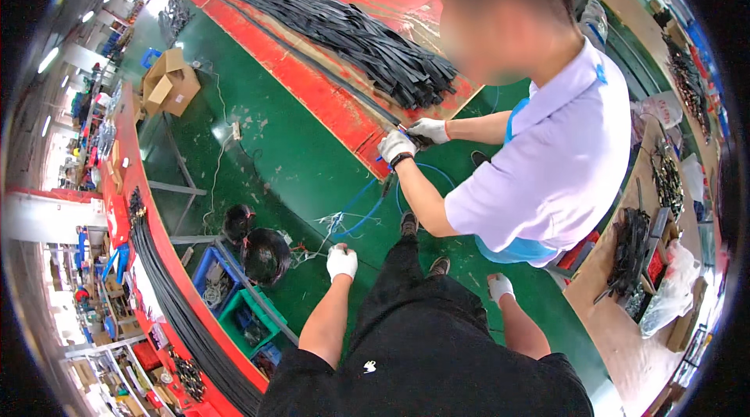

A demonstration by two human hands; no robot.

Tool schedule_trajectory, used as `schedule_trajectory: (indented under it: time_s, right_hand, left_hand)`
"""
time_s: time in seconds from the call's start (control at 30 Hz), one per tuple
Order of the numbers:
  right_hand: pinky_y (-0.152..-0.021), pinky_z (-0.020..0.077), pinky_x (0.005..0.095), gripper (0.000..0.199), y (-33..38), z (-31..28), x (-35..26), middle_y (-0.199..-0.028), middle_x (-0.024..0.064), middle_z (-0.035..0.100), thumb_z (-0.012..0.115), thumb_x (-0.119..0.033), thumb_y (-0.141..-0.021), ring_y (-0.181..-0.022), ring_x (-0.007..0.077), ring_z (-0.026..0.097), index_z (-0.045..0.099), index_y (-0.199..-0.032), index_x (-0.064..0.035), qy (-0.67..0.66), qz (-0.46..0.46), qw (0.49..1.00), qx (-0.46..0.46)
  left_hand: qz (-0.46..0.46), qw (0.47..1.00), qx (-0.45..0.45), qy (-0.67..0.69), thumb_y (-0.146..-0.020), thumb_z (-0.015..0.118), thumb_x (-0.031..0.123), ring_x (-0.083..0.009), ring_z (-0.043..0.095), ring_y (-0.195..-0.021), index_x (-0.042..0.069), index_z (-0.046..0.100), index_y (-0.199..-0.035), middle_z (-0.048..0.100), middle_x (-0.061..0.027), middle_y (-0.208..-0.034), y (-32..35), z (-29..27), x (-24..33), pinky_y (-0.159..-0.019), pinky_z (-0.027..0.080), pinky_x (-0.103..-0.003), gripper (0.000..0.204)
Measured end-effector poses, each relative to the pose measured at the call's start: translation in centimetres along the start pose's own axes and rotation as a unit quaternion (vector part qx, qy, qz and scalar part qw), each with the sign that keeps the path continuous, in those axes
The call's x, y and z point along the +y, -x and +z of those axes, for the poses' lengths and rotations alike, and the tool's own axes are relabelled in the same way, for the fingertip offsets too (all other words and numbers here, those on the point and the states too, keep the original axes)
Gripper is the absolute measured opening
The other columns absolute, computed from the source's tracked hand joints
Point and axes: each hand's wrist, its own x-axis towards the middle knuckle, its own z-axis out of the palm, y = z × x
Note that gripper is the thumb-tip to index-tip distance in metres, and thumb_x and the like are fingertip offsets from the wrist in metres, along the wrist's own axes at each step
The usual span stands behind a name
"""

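Observation:
My left hand (341,262), in a white work glove, hangs over the green floor with its fingers curled in; nothing shows in it. On the other side of my body, my right hand (500,289), also gloved, is low by my leg. Its fingers look loosely curled, and no held thing is visible. In front of me a co-worker (547,143) in a pale lilac shirt bends over the table corner. The co-worker's two gloved hands (406,140) hold the end of a long black strip (344,87) and a small blue and dark tool.
A red table (336,121) bears a big heap of black strips (336,34). Blue hose (363,218) and white cord lie on the floor. To the left are black coils (266,254), a green crate (248,315) and a cardboard box (170,82). A bench (605,315) stands right.

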Motion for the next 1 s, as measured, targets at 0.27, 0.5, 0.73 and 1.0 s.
schedule_trajectory:
  time_s: [0.27,0.5,0.73,1.0]
  right_hand:
    - [-0.065,0.0551,0.04,0.028,5.7,-0.7,-2.4,-0.092,0.0097,0.072,0.059,-0.029,-0.101,-0.078,0.0243,0.071,0.071,-0.116,-0.0085,-0.014,0.031,0.997,-0.074]
    - [-0.064,0.0559,0.0416,0.03,3.7,-2.4,-1.1,-0.092,0.0111,0.072,0.06,-0.031,-0.099,-0.075,0.025,0.07,0.071,-0.115,-0.0081,-0.019,0.0,0.999,-0.049]
    - [-0.059,0.0525,0.0399,0.028,5.8,-3.2,-6.0,-0.089,0.009,0.066,0.059,-0.029,-0.106,-0.073,0.0233,0.065,0.067,-0.115,-0.0045,0.018,-0.02,0.997,-0.067]
    - [-0.065,0.0533,0.04,0.032,2.5,-2.2,-6.2,-0.09,0.0081,0.068,0.065,-0.033,-0.104,-0.076,0.0214,0.065,0.069,-0.116,-0.0036,0.011,-0.065,0.996,-0.054]
  left_hand:
    - [-0.076,0.996,0.034,-0.025,-0.091,0.067,0.025,-0.0381,0.07,-0.108,0.008,0.076,-0.107,0.072,-0.0185,-0.116,8.7,-0.9,-4.7,-0.096,0.056,-0.047,0.025]
    - [-0.083,0.996,0.02,-0.015,-0.091,0.066,0.028,-0.0392,0.07,-0.109,0.009,0.076,-0.109,0.072,-0.0194,-0.117,7.1,-0.3,-4.0,-0.097,0.056,-0.048,0.028]
    - [-0.04,0.998,0.038,0.039,-0.091,0.067,0.026,-0.0396,0.07,-0.109,0.006,0.075,-0.11,0.073,-0.0209,-0.114,3.3,0.1,-1.0,-0.098,0.056,-0.048,0.029]
    - [-0.041,0.999,0.015,0.013,-0.091,0.068,0.028,-0.0396,0.07,-0.108,0.008,0.075,-0.109,0.072,-0.0208,-0.117,4.4,0.2,-0.4,-0.097,0.056,-0.048,0.028]
